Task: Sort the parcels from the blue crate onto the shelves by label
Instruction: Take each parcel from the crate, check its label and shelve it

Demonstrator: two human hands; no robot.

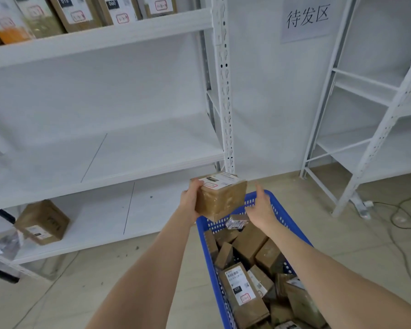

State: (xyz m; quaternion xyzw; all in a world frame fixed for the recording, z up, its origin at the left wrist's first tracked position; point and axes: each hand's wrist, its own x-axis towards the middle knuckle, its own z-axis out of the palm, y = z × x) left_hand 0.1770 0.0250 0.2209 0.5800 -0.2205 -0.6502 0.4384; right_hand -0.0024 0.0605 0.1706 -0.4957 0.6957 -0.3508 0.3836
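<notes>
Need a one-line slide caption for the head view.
Left hand holds a labelled parcel over the blue crate; right hand open beside it.

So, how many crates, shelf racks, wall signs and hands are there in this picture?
Blue crates: 1
White shelf racks: 2
Wall signs: 1
Hands: 2 (left hand gripping a parcel, right hand open)
Total: 6

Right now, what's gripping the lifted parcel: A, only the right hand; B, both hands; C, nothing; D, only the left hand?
D: the left hand grips the parcel by its left side, while the right hand hovers open beside it with a gap between them.
</notes>
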